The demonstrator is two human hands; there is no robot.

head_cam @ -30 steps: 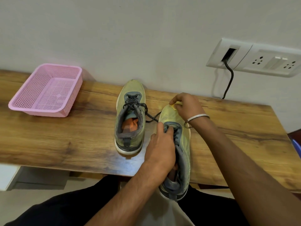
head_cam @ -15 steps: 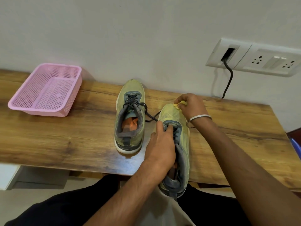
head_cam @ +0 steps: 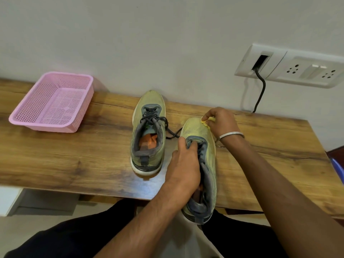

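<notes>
Two yellow-green sneakers with grey collars are on a wooden table (head_cam: 74,155). The left sneaker (head_cam: 149,135) stands flat with its dark laces tied and an orange insole showing. The right sneaker (head_cam: 202,164) hangs partly over the table's near edge. My left hand (head_cam: 183,164) grips it at the tongue, fingers curled into the opening. My right hand (head_cam: 220,122), with a metal bangle on the wrist, pinches a small yellow cloth (head_cam: 207,121) against the toe of this sneaker.
A pink perforated plastic basket (head_cam: 54,103) sits at the table's back left. A white socket panel (head_cam: 290,67) is on the wall at the right, with a black cable (head_cam: 260,90) hanging down behind the table. My dark-clothed legs are below the table edge.
My right hand with the cloth has shifted slightly right along the toe of the right sneaker. The left hand and both sneakers have stayed almost in place.
</notes>
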